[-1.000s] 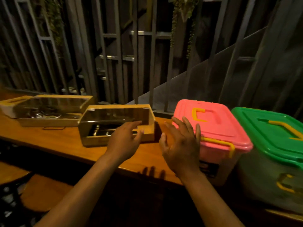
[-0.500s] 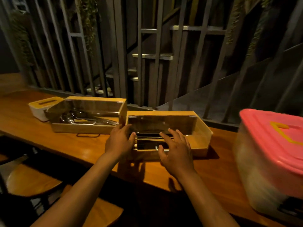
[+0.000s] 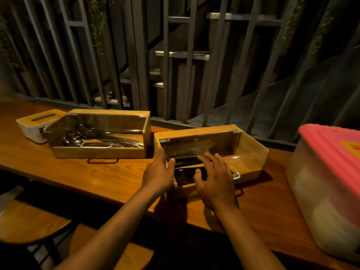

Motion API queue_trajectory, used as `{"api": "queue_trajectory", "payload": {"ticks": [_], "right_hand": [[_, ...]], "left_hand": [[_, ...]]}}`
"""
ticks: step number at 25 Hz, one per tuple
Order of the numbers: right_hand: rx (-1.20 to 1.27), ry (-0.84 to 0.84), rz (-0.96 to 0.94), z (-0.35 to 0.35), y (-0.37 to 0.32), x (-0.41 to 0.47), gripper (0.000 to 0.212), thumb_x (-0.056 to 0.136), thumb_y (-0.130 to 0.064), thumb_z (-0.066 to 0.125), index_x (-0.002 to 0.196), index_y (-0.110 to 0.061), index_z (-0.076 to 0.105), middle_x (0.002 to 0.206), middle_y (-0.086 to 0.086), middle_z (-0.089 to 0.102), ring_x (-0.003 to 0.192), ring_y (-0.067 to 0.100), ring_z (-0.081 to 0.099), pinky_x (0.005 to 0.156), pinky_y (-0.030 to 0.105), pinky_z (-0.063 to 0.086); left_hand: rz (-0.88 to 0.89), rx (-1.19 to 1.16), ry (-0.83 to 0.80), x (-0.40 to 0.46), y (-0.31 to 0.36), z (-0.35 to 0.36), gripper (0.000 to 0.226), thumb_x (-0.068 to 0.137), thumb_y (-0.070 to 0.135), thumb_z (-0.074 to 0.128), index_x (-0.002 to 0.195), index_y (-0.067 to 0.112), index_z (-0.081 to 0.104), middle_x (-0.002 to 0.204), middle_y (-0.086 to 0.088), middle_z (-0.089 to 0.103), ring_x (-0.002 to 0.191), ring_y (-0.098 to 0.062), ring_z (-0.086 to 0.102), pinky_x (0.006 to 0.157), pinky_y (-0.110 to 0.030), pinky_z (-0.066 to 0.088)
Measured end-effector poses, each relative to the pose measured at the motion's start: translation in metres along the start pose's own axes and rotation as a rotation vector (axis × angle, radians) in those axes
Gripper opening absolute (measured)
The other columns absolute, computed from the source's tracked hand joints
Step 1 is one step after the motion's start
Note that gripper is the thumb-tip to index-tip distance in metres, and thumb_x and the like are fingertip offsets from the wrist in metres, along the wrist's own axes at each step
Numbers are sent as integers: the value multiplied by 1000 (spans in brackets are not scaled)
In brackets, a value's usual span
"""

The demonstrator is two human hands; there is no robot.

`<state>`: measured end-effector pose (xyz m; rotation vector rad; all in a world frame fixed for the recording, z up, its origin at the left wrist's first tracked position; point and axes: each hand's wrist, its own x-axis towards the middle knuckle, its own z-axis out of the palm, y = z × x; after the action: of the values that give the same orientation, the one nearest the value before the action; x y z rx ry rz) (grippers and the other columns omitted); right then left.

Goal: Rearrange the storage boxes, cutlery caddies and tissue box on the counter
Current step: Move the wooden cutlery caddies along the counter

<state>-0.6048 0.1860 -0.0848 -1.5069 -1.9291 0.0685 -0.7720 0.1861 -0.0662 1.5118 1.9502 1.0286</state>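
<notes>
Two wooden cutlery caddies with clear lids stand on the wooden counter [image 3: 93, 178]. The left caddy [image 3: 101, 152] holds spoons. The right caddy [image 3: 251, 152] lies angled, a small gap apart from it. My left hand [image 3: 157, 172] grips the right caddy's front left corner, thumb on top. My right hand [image 3: 214, 178] lies over its front edge with fingers spread. A white tissue box [image 3: 33, 127] with a wooden top sits at the far left, touching the left caddy. A pink-lidded storage box [image 3: 327, 172] stands at the right.
A dark metal railing [image 3: 175, 75] runs close behind the counter's back edge. Wooden stools [image 3: 29, 221] stand below the counter's front edge at the lower left. Bare counter lies in front of the left caddy and between the right caddy and the pink-lidded box.
The view has swung left, so the green-lidded box is out of sight. Both hands have moved from above the counter onto the right caddy.
</notes>
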Motion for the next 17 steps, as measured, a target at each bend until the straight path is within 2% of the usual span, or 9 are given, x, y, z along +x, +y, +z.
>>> {"api": "queue_trajectory", "payload": {"ticks": [3,5,6,7,9,11,13,15,17], "right_hand": [[102,149,78,-12,19,-1,42,89,-50,38,116,-25,58,128,1,58,130,24,45,106,44,39],[150,198,152,-24,23,-5,50,86,-61,38,111,-23,59,123,3,59,123,25,49,95,44,46],[149,169,177,-30,18,-7,58,82,-68,38,114,-25,59,127,2,56,126,24,47,95,45,47],[133,101,185,-33,10,-9,67,77,-76,38,120,-28,56,134,1,52,132,23,41,99,48,45],[37,-77,158,-32,-8,-15,81,70,-85,39,135,-37,45,151,-4,36,144,22,22,113,55,29],[-94,-181,98,-24,-16,-20,83,72,-83,41,143,-42,30,159,-6,23,149,23,8,118,57,12],[-141,-180,58,-20,-13,-24,78,78,-77,41,146,-43,23,161,-6,17,150,22,2,118,57,6],[-106,-188,36,-24,-7,-27,74,81,-73,43,146,-45,21,161,-8,15,150,19,-2,119,55,2],[-68,-198,25,-34,3,-32,73,81,-70,47,145,-46,22,161,-12,14,150,15,-5,119,52,-1]], "left_hand": [[-5,-106,-7,-38,14,8,60,97,39,52,151,27,30,141,-3,54,122,-23,55,86,-31,48],[-1,-158,48,-44,14,7,46,95,38,55,140,27,51,130,-1,63,108,-15,61,80,-27,48],[19,-153,109,-35,15,3,38,95,39,55,131,29,58,121,2,67,97,-9,61,75,-26,49],[28,-138,188,-20,13,-2,33,94,41,55,125,30,61,115,4,68,91,-8,60,73,-27,50],[36,-97,287,18,8,-10,39,91,47,55,126,31,57,118,2,65,100,-16,61,80,-39,54],[57,-56,186,51,5,-12,54,90,51,55,137,27,49,133,-5,58,117,-26,57,91,-48,52],[32,-57,28,73,2,-5,58,92,50,54,142,22,45,143,-8,50,125,-30,51,98,-49,47],[12,-103,-26,77,-4,3,54,93,51,52,138,21,50,139,-9,53,122,-30,53,97,-48,47],[18,-130,4,68,-5,13,48,93,51,52,130,21,55,126,-6,60,107,-24,57,88,-42,49]]}}
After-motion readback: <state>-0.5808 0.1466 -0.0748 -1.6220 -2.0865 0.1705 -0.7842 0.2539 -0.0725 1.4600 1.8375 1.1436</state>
